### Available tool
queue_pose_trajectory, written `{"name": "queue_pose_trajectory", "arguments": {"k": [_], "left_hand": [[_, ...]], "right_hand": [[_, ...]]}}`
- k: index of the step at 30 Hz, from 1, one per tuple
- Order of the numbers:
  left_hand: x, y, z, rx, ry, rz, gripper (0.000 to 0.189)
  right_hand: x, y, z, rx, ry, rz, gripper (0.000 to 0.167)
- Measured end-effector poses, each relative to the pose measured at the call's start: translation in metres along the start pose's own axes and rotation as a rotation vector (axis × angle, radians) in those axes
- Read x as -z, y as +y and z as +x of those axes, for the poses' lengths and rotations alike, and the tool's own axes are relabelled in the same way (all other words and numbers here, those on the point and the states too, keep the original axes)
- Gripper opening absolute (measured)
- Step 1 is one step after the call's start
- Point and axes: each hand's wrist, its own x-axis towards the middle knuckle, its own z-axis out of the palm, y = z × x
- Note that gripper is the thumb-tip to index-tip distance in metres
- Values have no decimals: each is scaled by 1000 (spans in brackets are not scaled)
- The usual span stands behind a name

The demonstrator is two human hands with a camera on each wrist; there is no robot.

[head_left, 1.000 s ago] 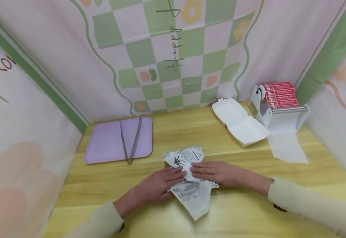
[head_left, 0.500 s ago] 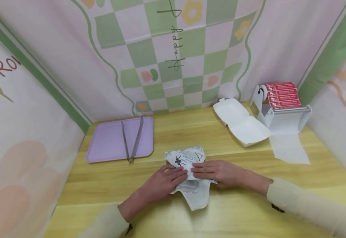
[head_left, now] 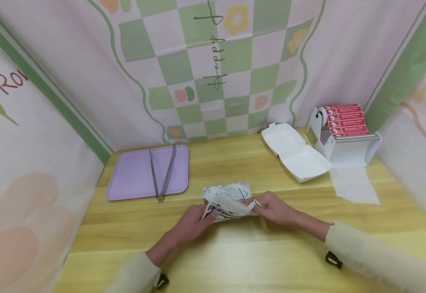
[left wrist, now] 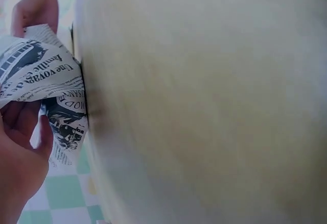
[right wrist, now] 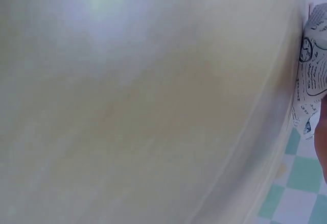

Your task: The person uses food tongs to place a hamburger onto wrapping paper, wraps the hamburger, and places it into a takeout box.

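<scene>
Printed newspaper-style wrapping paper (head_left: 229, 203) lies bundled at the middle of the table, its near flap lifted and folded back over the top. Whatever is inside it stays hidden. At its left side my left hand (head_left: 192, 223) grips the edge of the flap, thumb on the printed face. My right hand (head_left: 277, 208) pinches the flap's right corner. In the left wrist view, the left hand's fingers (left wrist: 23, 122) reach under the paper (left wrist: 41, 73). Only a sliver of the right hand (right wrist: 322, 137) shows beside the paper (right wrist: 312, 71) in the right wrist view.
Back left, a purple tray (head_left: 130, 175) carries metal tongs (head_left: 167, 171). An opened white clamshell box (head_left: 295, 152) lies back right, beside a white dispenser (head_left: 352, 150) with a roll of red labels (head_left: 346, 118). A pale strip (head_left: 353, 185) hangs from the dispenser onto the wooden table (head_left: 290, 256).
The near flap, which lay toward the table's front, has been raised and folded away over the bundle. Both hands went from pressing flat on the paper to gripping its edges.
</scene>
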Motion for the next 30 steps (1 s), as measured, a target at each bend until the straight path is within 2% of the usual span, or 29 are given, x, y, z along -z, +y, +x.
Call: {"name": "queue_pose_trajectory", "arguments": {"k": [3,9,12,14,18,20,23,27,30], "left_hand": [[0,-3,1,83,0,-132,50],[4,-1,5,184,3,-284,55],[7,0,8,222,5,-341,56],[7,-2,10,253,-1,-373,56],[7,-5,14,309,12,-442,53],[5,-6,15,334,35,-479,49],[1,-8,19,375,89,-547,47],[-6,-11,23,486,187,-642,41],[-10,-12,25,559,235,-665,37]], "right_hand": [[1,1,1,-58,1,60,25],[4,-1,1,-57,-9,-29,21],[5,-1,-1,-120,21,-15,21],[5,-2,-2,-205,27,46,23],[5,-2,0,-386,30,203,41],[3,-2,1,-429,43,279,45],[-1,-2,1,-479,78,419,38],[-7,1,-2,-562,122,636,35],[-11,1,-2,-599,155,739,33]]}}
